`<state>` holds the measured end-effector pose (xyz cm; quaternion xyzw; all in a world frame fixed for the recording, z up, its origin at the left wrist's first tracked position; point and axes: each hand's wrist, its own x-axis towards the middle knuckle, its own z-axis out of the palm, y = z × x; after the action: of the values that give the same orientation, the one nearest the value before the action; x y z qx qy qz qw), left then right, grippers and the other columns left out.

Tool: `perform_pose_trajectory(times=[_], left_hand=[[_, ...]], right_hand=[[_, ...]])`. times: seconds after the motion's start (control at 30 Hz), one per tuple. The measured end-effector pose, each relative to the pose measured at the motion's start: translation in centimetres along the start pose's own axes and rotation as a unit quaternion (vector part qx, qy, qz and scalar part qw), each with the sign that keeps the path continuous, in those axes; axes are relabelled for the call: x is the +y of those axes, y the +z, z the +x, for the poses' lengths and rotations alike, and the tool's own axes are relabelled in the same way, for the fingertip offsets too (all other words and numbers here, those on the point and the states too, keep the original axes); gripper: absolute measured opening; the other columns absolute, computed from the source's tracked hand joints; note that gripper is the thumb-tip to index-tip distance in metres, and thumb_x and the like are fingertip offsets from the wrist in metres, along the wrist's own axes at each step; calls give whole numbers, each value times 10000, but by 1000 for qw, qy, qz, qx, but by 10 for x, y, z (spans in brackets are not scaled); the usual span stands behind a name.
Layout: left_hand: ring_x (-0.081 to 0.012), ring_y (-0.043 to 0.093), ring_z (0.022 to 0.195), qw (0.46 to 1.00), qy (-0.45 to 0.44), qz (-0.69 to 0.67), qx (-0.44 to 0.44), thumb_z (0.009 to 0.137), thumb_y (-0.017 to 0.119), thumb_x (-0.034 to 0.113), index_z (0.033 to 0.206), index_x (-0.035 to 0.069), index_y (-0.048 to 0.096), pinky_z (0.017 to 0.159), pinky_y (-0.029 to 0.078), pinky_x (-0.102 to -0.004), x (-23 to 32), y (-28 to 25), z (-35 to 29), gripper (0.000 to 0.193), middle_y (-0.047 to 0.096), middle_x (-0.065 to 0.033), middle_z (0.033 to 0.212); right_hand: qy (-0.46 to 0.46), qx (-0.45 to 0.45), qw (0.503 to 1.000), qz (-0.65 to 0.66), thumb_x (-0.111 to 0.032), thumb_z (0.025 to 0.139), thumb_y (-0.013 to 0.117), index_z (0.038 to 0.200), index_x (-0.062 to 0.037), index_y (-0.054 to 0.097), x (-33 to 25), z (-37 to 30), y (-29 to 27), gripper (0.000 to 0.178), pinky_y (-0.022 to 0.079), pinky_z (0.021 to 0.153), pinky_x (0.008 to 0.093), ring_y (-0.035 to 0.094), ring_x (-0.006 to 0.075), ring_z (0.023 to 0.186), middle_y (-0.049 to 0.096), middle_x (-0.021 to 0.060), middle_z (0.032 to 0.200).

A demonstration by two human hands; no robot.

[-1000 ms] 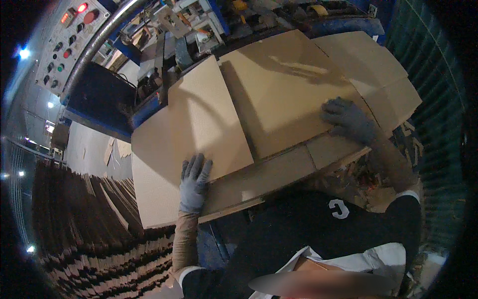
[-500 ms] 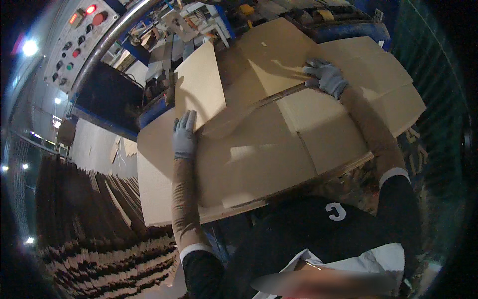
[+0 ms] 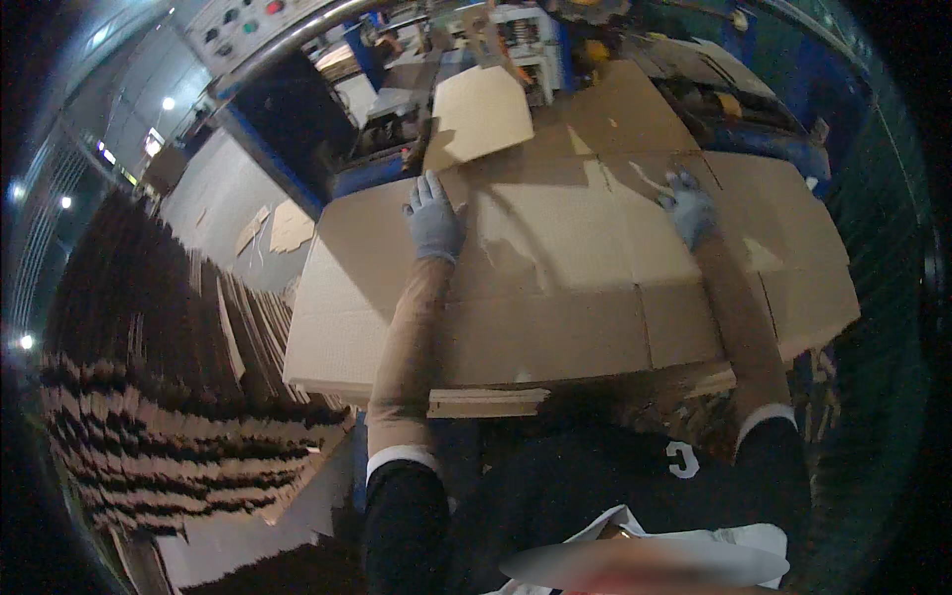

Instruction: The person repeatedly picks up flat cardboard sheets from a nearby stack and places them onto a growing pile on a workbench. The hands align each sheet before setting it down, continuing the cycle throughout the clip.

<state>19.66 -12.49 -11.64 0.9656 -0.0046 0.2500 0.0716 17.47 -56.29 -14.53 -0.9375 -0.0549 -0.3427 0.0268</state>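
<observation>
A large brown cardboard sheet (image 3: 545, 253) with crease lines spreads out in front of me, over other sheets whose edges show beneath its near side. My left hand (image 3: 433, 220), in a grey glove, rests palm down near its far left part, fingers stretched out. My right hand (image 3: 689, 210), gloved alike, lies on the far right part beside a crease. Its fingers are apart and slightly bent, with nothing seen in them. Between and beyond the hands, a pale cardboard flap (image 3: 483, 114) stands out against a darker brown cardboard panel (image 3: 630, 109) at the machine.
A machine with blue frame parts (image 3: 288, 139) and rollers lies beyond the sheet. At upper left are a control panel (image 3: 243, 25) with buttons and a metal rail (image 3: 297, 38). Tall stacks of cardboard (image 3: 188, 416) stand at lower left. Mesh fencing (image 3: 892, 248) runs along the right.
The near sheet has gone farther toward the machine and now lies flatter, its far edge meeting the brown panel. Both hands have moved with it. The view has also shifted.
</observation>
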Motion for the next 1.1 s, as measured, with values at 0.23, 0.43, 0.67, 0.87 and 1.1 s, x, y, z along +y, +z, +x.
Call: perform_pose_trajectory(times=[0.23,0.43,0.67,0.87,1.1], left_hand=[[-455,237,1366,884,-433,-95,150,826,608,543,1383,-158,250,1123,229,-442,-120,-83,-179,964,267,-353,1440],[-455,249,1357,856,-504,-84,81,826,586,556,1396,-134,254,1098,275,-448,-139,-75,-211,955,253,-323,1463],[-401,434,1260,872,-473,-95,83,843,592,503,1371,-59,392,1032,362,-413,-132,-115,-190,797,447,-257,1375],[-269,552,1090,675,-315,-520,418,895,581,133,1240,-126,490,895,480,-341,-144,-138,-172,440,498,-233,1271],[-227,578,979,875,-151,-424,178,842,589,-3,1155,-20,577,836,511,-363,-155,-136,-171,314,583,-142,1109]], right_hand=[[268,-142,948,-93,-241,902,536,1291,-83,507,109,-154,-126,421,457,929,439,540,373,1125,556,204,1245],[325,-251,886,-215,-188,945,449,1347,-100,453,171,-232,-134,412,470,941,462,567,357,1130,573,201,1240],[357,-90,914,-170,-338,925,477,1341,-73,464,176,-205,-104,494,507,849,452,604,332,1066,572,219,1230],[491,217,843,29,-380,909,514,1301,-34,502,190,-198,-127,523,510,813,412,624,292,998,625,168,1149],[255,-21,967,-9,-231,893,538,1368,-60,426,278,-212,-158,516,410,995,402,521,252,1157,532,66,1272]])
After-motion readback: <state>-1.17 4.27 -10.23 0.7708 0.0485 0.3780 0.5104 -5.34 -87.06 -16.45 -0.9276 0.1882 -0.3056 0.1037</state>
